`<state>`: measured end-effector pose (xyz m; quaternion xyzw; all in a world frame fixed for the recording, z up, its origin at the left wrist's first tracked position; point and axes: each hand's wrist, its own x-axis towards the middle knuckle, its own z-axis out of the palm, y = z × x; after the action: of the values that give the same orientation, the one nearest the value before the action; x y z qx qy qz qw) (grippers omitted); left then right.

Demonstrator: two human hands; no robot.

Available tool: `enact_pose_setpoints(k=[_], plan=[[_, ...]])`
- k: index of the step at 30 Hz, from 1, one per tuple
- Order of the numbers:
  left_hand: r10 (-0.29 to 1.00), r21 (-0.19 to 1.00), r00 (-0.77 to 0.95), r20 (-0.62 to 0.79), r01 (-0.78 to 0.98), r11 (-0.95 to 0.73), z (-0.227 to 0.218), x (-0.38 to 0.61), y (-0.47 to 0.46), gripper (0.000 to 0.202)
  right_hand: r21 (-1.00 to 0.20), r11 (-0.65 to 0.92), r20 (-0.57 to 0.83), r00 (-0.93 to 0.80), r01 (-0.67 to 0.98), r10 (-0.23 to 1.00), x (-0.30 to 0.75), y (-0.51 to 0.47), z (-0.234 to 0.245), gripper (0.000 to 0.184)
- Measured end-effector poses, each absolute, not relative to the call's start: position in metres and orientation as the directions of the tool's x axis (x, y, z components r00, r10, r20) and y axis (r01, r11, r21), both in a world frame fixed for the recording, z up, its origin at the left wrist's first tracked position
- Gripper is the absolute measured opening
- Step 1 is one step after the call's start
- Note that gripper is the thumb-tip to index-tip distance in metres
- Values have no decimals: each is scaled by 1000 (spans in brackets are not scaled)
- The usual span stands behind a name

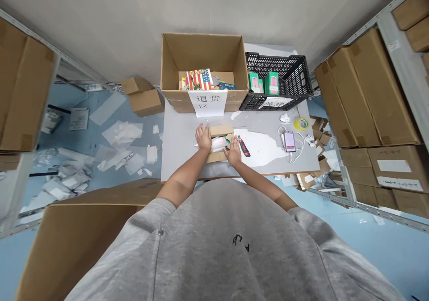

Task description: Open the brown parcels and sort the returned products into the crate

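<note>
Two hands work on one small brown cardboard box [219,131] that sits open in the middle of the grey desk [181,153]. One white wrapped pack [219,144] lies inside it. The left hand [203,138] lies flat on the box's left side, fingers loose and spread. The right hand [233,151] touches the pack's right end; I cannot tell if its fingers squeeze it. One red and black knife [244,146] lies just beside the right hand. One phone [289,141] and one yellow tape roll [301,123] lie farther right. Behind stand one big brown cardboard box [201,51] and one black plastic crate [295,75] holding two green boxes [271,83].
</note>
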<state>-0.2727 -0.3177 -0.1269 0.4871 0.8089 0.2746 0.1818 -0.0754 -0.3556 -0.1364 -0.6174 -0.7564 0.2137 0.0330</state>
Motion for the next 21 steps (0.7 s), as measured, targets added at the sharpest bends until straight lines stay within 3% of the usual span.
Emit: enact_pose_setpoints(k=[3,6,8,10,13,16,21], plan=[[974,511,-226,-16,835,202,-124,-268,-349,63,-374,103,-205,-191,922,960,-82,-354,-136,84],[984,477,-173,-47,861,174,-127,-261,-371,98,-358,61,-217,-146,932,965,-87,-349,-136,87],[982,518,-176,-72,835,188,-130,-259,-376,105,-310,31,-255,-114,950,960,-90,-344,-137,90],[978,604,-192,-82,771,202,-131,-261,-375,98,-313,17,-272,-107,950,956,-90,-337,-138,84],[961,740,-271,-59,634,224,-130,-272,-374,81,-555,-44,-182,-70,831,981,-82,-326,-139,65],[911,804,-411,-46,526,278,-128,-283,-381,65,-738,-81,-114,-5,670,993,-67,-315,-142,66],[771,848,-616,-161,312,427,-134,-292,-393,63,-823,-203,-136,163,531,977,-52,-307,-152,66]])
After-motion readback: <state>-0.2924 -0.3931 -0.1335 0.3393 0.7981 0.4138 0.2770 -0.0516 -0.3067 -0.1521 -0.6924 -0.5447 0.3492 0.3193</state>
